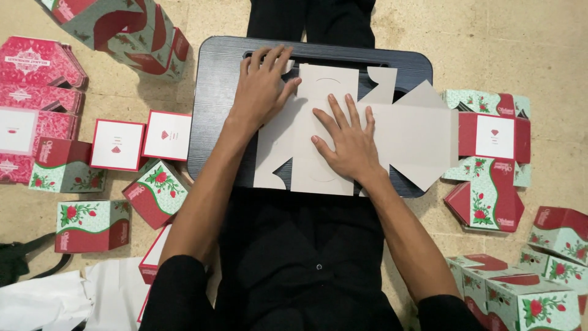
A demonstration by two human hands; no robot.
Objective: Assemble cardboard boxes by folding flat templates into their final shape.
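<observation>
Item: flat unfolded carton blank (343, 132), grey inner side up, lying on dark lap tray (214, 92) across person's knees. L hand (262, 86): fingers spread, palm down on blank's upper-left flap. R hand (348, 142): fingers spread, pressed flat on blank's centre panel. Surrounds: folded red/green rose-print boxes (92, 225) on floor both sides; stack of flat printed blanks (490, 159) just R of tray.

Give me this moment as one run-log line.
left hand: flat on box blank's upper left flap | right hand: pressing centre of box blank | blank: unfolded, plain side up, on black lap tray | folded boxes around
</observation>
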